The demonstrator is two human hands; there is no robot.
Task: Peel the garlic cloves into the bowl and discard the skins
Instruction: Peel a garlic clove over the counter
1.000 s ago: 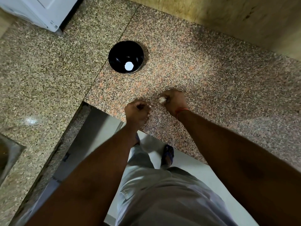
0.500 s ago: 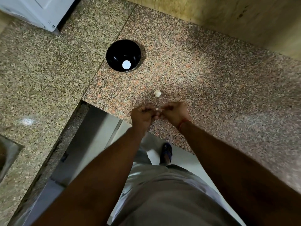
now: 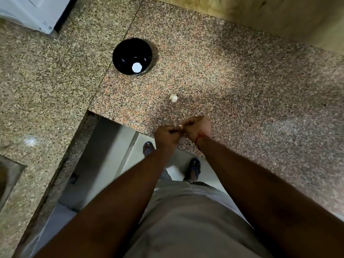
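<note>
A: Nearest the camera, what did you have?

B: Your grey trousers [image 3: 186, 220] filled the bottom, both bare forearms ran up from there, and your two sandalled feet [image 3: 193, 169] stood on the pale floor [image 3: 104, 164] under the counter edge.

A: Hands?

B: Your left hand [image 3: 166, 135] and right hand [image 3: 198, 128] were knuckle to knuckle just over the front edge of the counter [image 3: 242, 90]. Both had the fingers curled in. A tiny pale scrap [image 3: 180, 126] showed right where the fingertips met, so you were pinching something small between both hands. Looked like a garlic clove, but it was mostly hidden and a bit blurred, so I couldn't tell clove from skin.

A: Anything on the wrist?

B: A thin red thread [image 3: 200, 137] round your right wrist.

A: Next out?

B: A garlic bulb [image 3: 173, 98] sat alone on the reddish granite, just beyond your hands, touching neither of them.

A: And the bowl?

B: Farther back and to the left, the black bowl [image 3: 126, 53] stood upright on the counter near the seam where the reddish slab met the greyer one. One white round spot [image 3: 137, 67] showed in its bottom; couldn't tell if that was a peeled clove or a glare.

A: Far edge?

B: A white appliance corner [image 3: 33, 13] at top left, a tan wall [image 3: 270, 13] along the top right. A sink corner [image 3: 7, 179] sat at the far left edge.
</note>
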